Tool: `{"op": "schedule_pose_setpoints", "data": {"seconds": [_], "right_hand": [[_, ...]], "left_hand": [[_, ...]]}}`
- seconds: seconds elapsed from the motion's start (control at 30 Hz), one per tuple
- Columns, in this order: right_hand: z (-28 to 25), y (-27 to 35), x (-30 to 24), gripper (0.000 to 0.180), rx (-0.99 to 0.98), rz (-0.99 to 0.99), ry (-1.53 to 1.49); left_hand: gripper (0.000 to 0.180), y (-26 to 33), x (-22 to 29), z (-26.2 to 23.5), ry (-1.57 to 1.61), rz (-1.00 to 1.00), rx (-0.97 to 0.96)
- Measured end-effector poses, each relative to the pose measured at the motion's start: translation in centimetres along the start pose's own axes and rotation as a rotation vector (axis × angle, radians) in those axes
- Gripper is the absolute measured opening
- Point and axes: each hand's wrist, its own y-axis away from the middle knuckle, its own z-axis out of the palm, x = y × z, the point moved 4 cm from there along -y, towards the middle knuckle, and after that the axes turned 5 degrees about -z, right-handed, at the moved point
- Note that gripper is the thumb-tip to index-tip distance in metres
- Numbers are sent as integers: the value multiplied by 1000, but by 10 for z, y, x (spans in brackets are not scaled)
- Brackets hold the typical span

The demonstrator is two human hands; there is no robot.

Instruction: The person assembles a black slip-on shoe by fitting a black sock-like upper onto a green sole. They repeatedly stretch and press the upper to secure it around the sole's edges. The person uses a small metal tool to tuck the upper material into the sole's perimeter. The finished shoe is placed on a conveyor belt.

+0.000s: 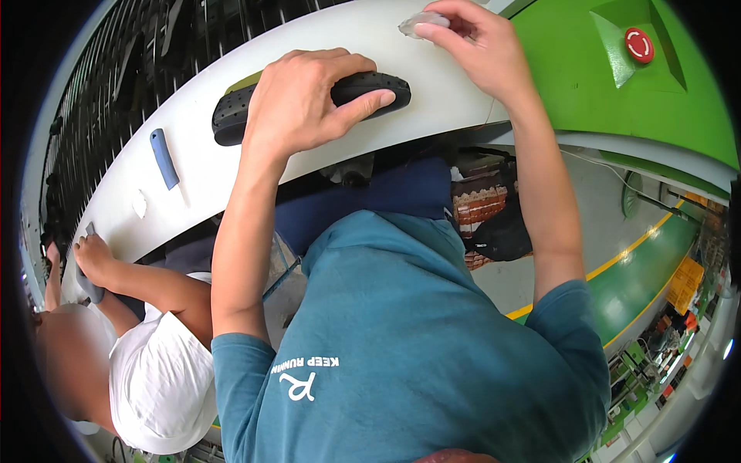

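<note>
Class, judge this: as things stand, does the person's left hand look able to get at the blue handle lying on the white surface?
Probably yes, but not freely: the left hand is clamped on the black perforated sole. The blue handle lies uncovered on the white surface just to its left, nothing between them.

Teal short-sleeved T-shirt, white print near left sleeve; forearms bare, no gloves.

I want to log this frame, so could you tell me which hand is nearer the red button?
Right. The right hand is nearer the red button; the left hand is farther off.
</note>
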Motion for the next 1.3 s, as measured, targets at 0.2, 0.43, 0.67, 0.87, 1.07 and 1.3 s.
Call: {"op": "schedule_pose_setpoints", "data": {"seconds": [0.2, 0.43, 0.67, 0.87, 1.07, 1.3], "right_hand": [[23, 47, -3, 18, 171, -484, -67], [46, 52, 4, 12, 266, -512, -41], [32, 65, 12, 18, 211, -572, 158], [42, 59, -6, 22, 245, -599, 6], [39, 59, 1, 21, 179, -537, 64], [51, 54, -5, 21, 199, -580, 11]], "left_hand": [[46, 0, -6, 5, -6, -5, 1], [46, -3, -9, 6, -8, 20, 13], [46, -2, -6, 5, -8, -5, 17], [46, -3, -8, 8, -14, 27, 22], [47, -1, -6, 6, -7, 2, 16], [49, -1, -12, 10, -31, 49, 60]]}}
